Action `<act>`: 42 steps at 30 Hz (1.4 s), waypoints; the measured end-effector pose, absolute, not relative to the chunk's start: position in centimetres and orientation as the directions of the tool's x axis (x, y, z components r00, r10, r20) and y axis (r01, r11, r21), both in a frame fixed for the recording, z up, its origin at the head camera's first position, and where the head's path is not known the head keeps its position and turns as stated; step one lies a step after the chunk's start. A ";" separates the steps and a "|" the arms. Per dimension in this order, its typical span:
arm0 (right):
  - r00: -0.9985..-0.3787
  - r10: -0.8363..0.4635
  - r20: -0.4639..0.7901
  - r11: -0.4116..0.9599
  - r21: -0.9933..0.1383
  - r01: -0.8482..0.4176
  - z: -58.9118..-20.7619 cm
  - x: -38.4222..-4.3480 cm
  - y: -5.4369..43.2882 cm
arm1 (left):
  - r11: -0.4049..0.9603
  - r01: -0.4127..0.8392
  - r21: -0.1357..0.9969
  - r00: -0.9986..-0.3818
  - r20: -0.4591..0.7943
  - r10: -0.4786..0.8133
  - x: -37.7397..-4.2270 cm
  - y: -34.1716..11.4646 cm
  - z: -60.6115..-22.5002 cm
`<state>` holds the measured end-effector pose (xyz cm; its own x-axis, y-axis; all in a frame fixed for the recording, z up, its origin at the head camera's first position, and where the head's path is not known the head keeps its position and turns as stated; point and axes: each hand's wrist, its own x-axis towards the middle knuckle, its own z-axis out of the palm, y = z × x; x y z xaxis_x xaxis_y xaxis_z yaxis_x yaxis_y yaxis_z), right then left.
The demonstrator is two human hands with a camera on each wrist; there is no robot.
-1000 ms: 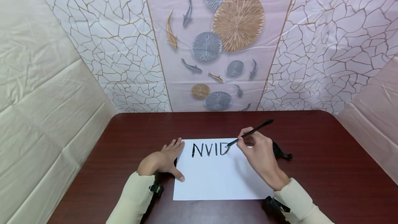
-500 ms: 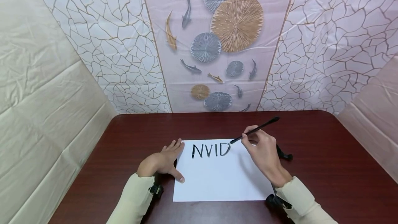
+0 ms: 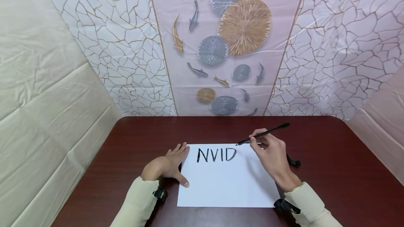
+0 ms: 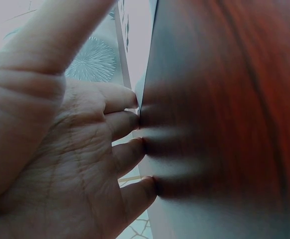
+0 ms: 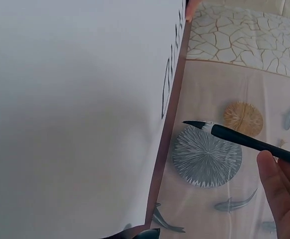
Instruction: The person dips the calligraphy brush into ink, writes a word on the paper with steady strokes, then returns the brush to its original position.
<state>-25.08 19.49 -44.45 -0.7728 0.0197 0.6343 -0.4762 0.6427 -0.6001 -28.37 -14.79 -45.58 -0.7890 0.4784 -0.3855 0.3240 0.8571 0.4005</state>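
Note:
My right hand point(image 3: 273, 155) pinches a black writing brush point(image 3: 279, 127) near the top edge of a white sheet of paper point(image 3: 221, 188). In the right wrist view the brush point(image 5: 244, 140) has a dark pointed tip with a white base, held apart from the sheet point(image 5: 75, 99). Black letters reading "NVID" point(image 3: 217, 155) run along the upper part of the paper. My left hand point(image 3: 168, 165) lies spread at the paper's left edge, thumb on the sheet. In the left wrist view the fingertips of that hand point(image 4: 70, 144) touch down at the edge between paper and table.
The paper lies on a dark reddish-brown table point(image 3: 145, 132). A black object point(image 3: 294, 162), partly hidden, sits right of the paper behind my right hand. A patterned curtain point(image 3: 214, 27) hangs beyond the far table edge, and pale cloth point(image 3: 47, 97) hangs at the left.
The brush tip has gone from the D's curve to the right and up, off the letter. The D's curve looks fuller. My left hand stays in place; the head view has shifted slightly.

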 end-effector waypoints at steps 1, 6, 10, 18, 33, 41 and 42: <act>-0.774 0.019 0.632 0.646 -0.599 -0.473 -44.5 -25.1 19.5 | 0.858 0.323 0.400 -0.790 -0.385 0.477 -28.4 -14.8 -45.6; -0.788 0.023 0.616 0.648 -0.609 -0.457 -44.5 -25.0 19.8 | 0.861 0.315 0.399 -0.793 -0.388 0.470 -28.4 -14.6 -45.6; -0.795 0.027 0.606 0.652 -0.614 -0.446 -44.6 -25.0 20.0 | 0.862 0.311 0.400 -0.792 -0.392 0.468 -28.5 -14.6 -45.6; -0.801 0.027 0.598 0.676 -0.601 -0.426 -44.9 -25.2 20.1 | 0.862 0.317 0.396 -0.789 -0.394 0.471 -28.5 -14.7 -45.6; -0.825 0.010 0.565 0.723 -0.574 -0.384 -44.5 -24.7 20.0 | 0.863 0.322 0.389 -0.789 -0.394 0.472 -28.6 -14.7 -45.4; -0.831 -0.028 0.555 0.752 -0.536 -0.384 -43.0 -23.9 19.6 | 0.861 0.325 0.391 -0.783 -0.399 0.477 -28.6 -14.8 -45.5; -0.834 -0.023 0.552 0.751 -0.541 -0.379 -42.8 -23.9 19.5 | 0.860 0.326 0.392 -0.782 -0.399 0.479 -28.6 -14.8 -45.5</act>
